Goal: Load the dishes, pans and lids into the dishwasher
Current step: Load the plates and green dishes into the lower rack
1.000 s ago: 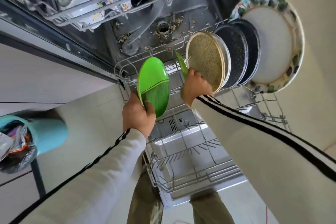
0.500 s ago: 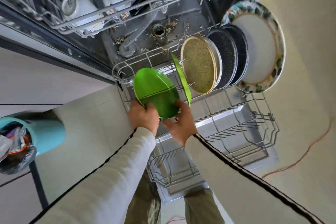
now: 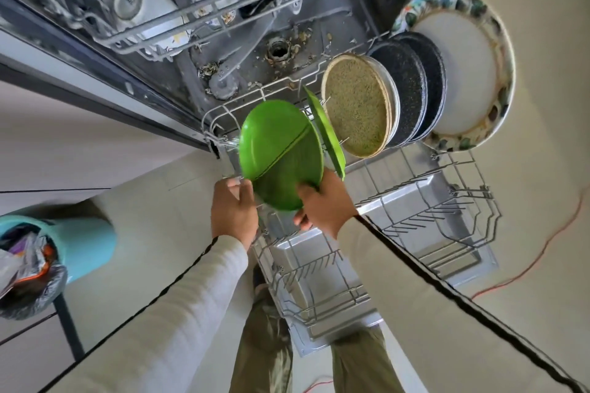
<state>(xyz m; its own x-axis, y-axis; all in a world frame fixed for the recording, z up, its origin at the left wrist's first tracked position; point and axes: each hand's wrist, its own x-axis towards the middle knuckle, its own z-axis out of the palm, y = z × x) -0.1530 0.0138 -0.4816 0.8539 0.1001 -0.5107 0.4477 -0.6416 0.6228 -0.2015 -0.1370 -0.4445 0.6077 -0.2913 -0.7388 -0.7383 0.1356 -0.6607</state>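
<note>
A green plate [image 3: 280, 153] is held over the pulled-out lower rack [image 3: 440, 220] of the open dishwasher. My left hand [image 3: 234, 210] grips its left lower edge and my right hand [image 3: 325, 206] grips its right lower edge. Just to its right a second green plate [image 3: 329, 134] stands on edge in the rack. Beyond it stand a speckled tan plate [image 3: 357, 105], two dark speckled plates [image 3: 412, 96] and a large white plate with a leaf-patterned rim [image 3: 463, 70].
The upper rack [image 3: 178, 32] holds white mugs and a blue dish at top. Food bits lie on the dishwasher floor [image 3: 281, 51]. A teal bin [image 3: 79, 246] with a filled bag stands at left. An orange cable [image 3: 542, 249] runs along the floor at right.
My right hand let go of the second green plate, now standing in the rack, and came to the plate in my left hand. That plate turned flatter toward me.
</note>
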